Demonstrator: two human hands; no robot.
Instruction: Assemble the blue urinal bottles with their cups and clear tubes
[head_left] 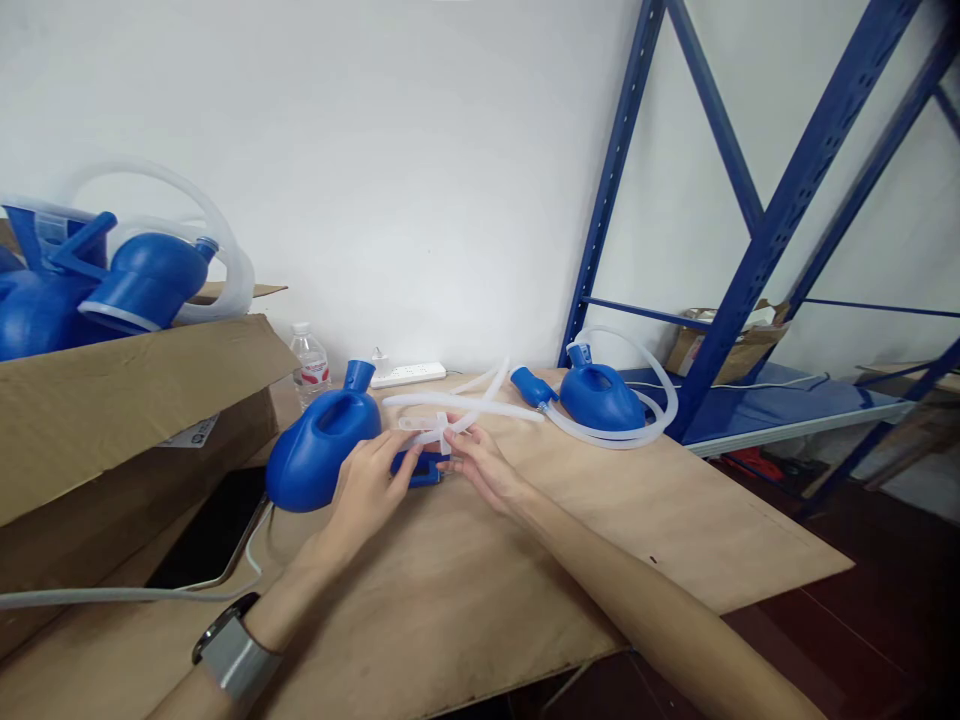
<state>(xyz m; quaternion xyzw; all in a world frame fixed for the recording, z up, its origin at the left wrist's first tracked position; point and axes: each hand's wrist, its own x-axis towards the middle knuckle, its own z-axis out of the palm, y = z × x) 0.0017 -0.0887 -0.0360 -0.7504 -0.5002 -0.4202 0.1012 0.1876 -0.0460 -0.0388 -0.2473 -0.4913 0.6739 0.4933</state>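
Note:
Both hands meet near the middle of the table over a translucent white clip [442, 432] on a pale tube [480, 406]. My left hand [379, 475] pinches the tube end at the clip's left side. On the right side, my right hand [480, 458] has its thumb and fingers closed on the tube beside the clip. A blue part [426, 472] with a rectangular opening lies just under the fingers. Left of my left hand is a blue bottle [311, 460] with a handle hole and an upturned neck.
An open cardboard box [142, 400] with blue bottles and tubing stands at left, beside a phone [214, 530] and cable. Behind are a water bottle [310, 368] and power strip [409, 375]. Another blue bottle [600, 400] with coiled tubing sits near the blue rack [742, 290].

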